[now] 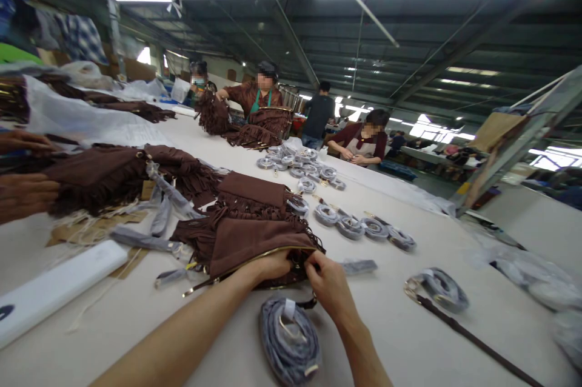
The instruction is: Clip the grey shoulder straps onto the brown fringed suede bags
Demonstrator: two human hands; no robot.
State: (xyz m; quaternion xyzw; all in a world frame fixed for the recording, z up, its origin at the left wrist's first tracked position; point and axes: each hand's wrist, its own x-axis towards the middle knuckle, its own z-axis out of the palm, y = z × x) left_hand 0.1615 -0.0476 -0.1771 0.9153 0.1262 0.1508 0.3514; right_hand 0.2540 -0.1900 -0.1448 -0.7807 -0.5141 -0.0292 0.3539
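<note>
The bag [259, 232] looks matt, suede-like, its zip [261, 255] shiny metal. From it, a glossy plastic-wrapped coil [291, 344] at six o'clock; translucent, wrinkled plastic sheet [91, 117] at ten. Table [386, 314] smooth, matt.

Both our forearms are bare as far as they show above the near part of the bench [409, 350]; the left forearm [191, 326] is a long, smooth shape, wide at the elbow end and tapering evenly to a slim wrist; the right forearm [359, 338] shows a shorter stretch, likewise narrowing; our left hand [275, 265] is bare, its fingers mostly hidden; our right hand [326, 276] is bare too, with rounded knuckles; our upper arms lie out of view.
</note>
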